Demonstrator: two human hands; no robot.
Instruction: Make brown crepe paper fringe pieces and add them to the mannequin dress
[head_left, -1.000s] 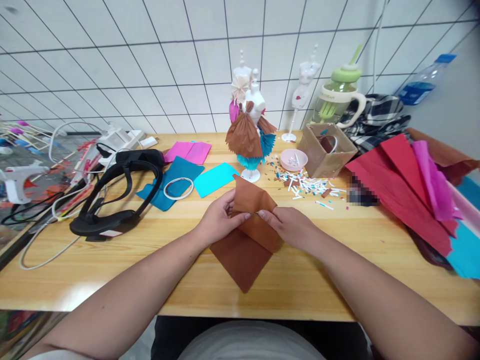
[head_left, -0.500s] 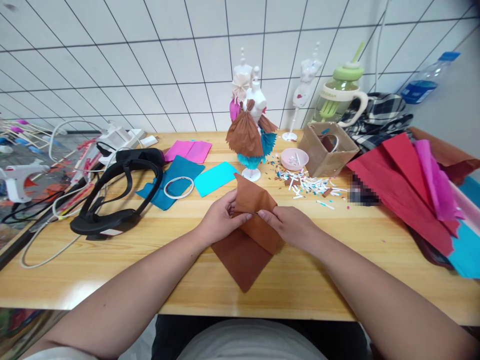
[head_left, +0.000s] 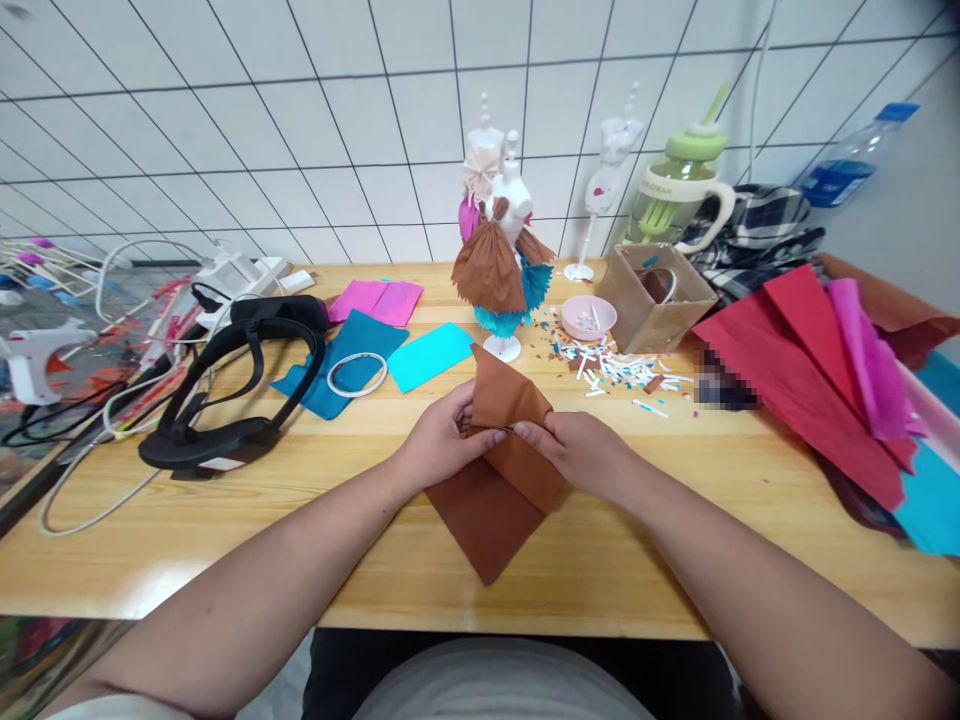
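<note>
Between both hands, low over the table in front of me, is a brown sheet of crepe paper with a fold across its upper part. My left hand pinches the fold from the left, its thumb lying along the crease. From the right, my right hand grips the same fold, thumb tip close to the left thumb. The paper's lower corner points toward me. Behind it stands a small white mannequin dressed in a brown and teal paper skirt.
To the left lie a black headset, a white ring on teal paper, and cyan and pink paper. Paper scraps, a pink dish, a cardboard box and red paper are on the right.
Both hands stay on the fold of the brown paper. Hardly anything else differs beyond a very slight shift of the view.
</note>
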